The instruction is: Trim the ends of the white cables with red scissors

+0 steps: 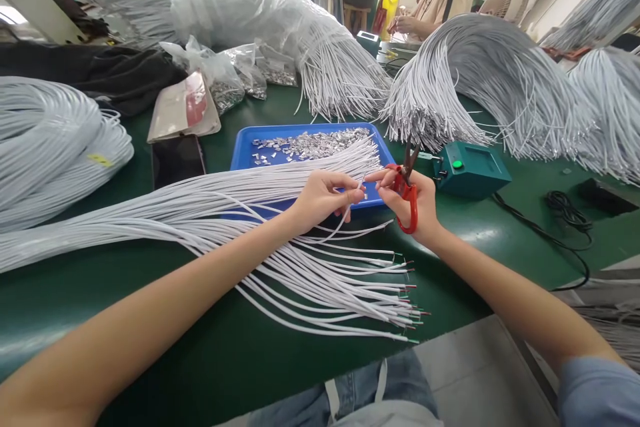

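My left hand (327, 197) pinches one white cable near its end, over the front edge of a blue tray (240, 150). Close to its right, my right hand (413, 197) is closed around red-handled scissors (413, 210), whose dark blades point up and away. The right fingertips are near the cable end; whether they touch it is unclear. Small silvery metal pieces (320, 145) lie in the tray. A bundle of white cables (240, 180) crosses the tray, its ends over the pieces. More white cables (325, 280) fan out in front, with thin red and green wire ends.
A teal device (473, 170) with a green button stands right of the tray. A dark phone (177, 161), a pouch (184, 109) and a coiled cable bundle (55, 147) lie left. Large cable bundles (500, 73) line the back. Beyond them a person (440, 7) sits.
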A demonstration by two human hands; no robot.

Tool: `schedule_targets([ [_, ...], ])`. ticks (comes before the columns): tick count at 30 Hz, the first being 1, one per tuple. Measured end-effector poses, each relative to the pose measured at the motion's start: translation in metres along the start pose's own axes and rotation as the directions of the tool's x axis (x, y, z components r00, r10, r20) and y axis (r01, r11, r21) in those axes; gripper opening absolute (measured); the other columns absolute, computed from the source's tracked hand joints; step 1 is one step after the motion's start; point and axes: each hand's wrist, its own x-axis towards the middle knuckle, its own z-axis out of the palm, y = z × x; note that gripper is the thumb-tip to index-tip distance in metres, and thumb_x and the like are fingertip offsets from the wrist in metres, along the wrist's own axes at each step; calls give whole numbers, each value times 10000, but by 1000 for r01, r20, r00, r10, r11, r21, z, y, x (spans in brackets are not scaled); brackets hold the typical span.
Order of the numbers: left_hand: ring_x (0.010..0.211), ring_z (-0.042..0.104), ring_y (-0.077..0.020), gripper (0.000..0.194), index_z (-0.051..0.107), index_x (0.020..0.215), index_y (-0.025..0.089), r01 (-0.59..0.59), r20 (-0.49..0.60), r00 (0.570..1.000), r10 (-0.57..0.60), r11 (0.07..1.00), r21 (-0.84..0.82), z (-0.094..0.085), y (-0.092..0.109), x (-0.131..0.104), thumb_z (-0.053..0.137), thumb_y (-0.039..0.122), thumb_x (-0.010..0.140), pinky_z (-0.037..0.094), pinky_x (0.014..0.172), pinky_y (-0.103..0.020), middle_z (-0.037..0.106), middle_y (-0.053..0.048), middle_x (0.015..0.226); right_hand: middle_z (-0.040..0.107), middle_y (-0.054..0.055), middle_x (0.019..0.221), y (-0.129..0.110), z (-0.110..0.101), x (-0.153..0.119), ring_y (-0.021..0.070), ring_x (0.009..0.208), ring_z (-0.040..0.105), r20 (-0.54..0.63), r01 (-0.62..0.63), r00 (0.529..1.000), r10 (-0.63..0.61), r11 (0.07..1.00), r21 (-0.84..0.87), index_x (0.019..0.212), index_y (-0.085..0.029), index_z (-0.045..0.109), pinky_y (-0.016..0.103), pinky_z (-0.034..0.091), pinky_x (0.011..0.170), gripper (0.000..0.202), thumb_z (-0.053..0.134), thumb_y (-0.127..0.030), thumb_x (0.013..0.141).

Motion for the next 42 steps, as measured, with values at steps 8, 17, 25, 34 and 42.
schedule_targets([
  [8, 435, 612, -99, 321, 690, 680, 84, 60, 118, 992, -55, 997, -43, -3, 1, 1, 776, 393, 701, 453, 431, -170, 649, -21, 574, 712, 23, 847, 1, -3, -1, 169, 683, 639, 32, 32, 999, -32, 999, -9, 728, -213, 542, 364, 516, 757, 78, 596, -243, 777],
  [17, 432, 598, -91, 340, 681, 684, 87, 81, 145, 987, -73, 995, -50, -4, -1, 1, 760, 416, 716, 429, 422, -172, 655, -33, 601, 710, 32, 837, 2, -5, -2, 194, 735, 653, 51, 26, 998, -21, 996, -88, 717, -220, 542, 376, 515, 755, 102, 593, -278, 784],
  [25, 417, 588, -82, 315, 676, 691, 87, 21, 88, 996, -14, 997, -72, -4, 0, 1, 757, 390, 727, 435, 424, -170, 637, -11, 602, 703, 48, 854, -1, -6, 4, 151, 661, 585, 39, -32, 999, 38, 989, -144, 726, -191, 547, 298, 463, 642, 96, 589, -273, 756],
  [34, 445, 572, -92, 302, 680, 736, 97, -30, -88, 996, 24, 998, -58, -3, -5, 1, 768, 384, 709, 444, 449, -200, 611, -7, 592, 493, -27, 533, 7, -8, 7, 88, 494, 363, 194, -20, 972, 135, 864, -503, 557, -194, 410, 246, 302, 516, 307, 627, -352, 708],
  [42, 433, 552, -95, 225, 660, 683, 114, -40, -69, 997, 40, 999, 7, -2, -3, 1, 732, 327, 698, 441, 433, -206, 598, 5, 577, 594, 11, 585, 0, -8, 8, 123, 505, 463, 212, 44, 969, 130, 750, -660, 671, -181, 569, 255, 308, 540, 232, 601, -402, 735],
])
